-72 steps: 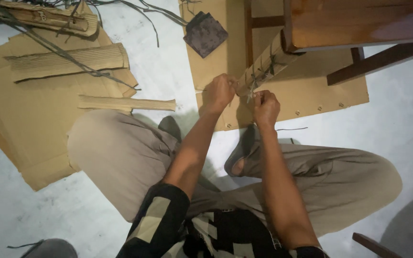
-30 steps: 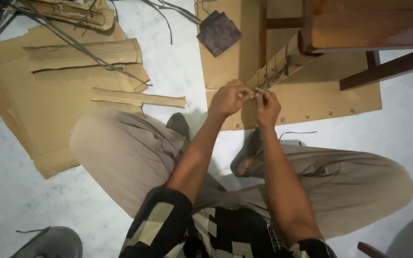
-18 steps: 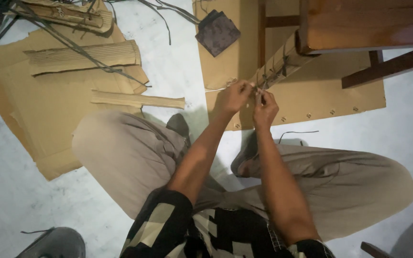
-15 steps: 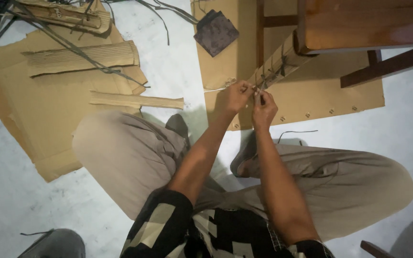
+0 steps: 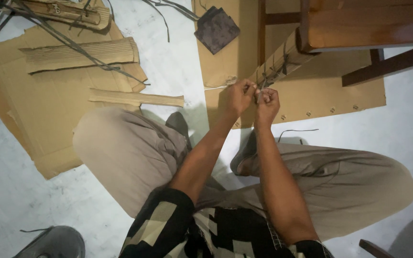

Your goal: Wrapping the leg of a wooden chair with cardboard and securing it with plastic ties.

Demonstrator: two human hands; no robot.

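Note:
I sit cross-legged on the floor. My left hand [image 5: 237, 98] and my right hand [image 5: 267, 102] are close together, both pinching a thin dark cord at the lower end of a cardboard-wrapped chair leg [image 5: 278, 64]. The cord winds around the wrapping in several turns. The leg belongs to a brown wooden chair [image 5: 364, 24] at the upper right. The fingertips of both hands hide the spot where the cord is held.
A flat cardboard sheet [image 5: 311, 95] lies under the chair. More cardboard pieces [image 5: 48, 105], a corrugated strip [image 5: 135, 98] and dark cords [image 5: 72, 43] lie at the left. A dark square pad [image 5: 216, 28] rests near the top. A grey shoe [image 5: 53, 243] is at the lower left.
My two hands have drawn closer together at the wrapped leg and shifted slightly up along it. The camera view moved a little.

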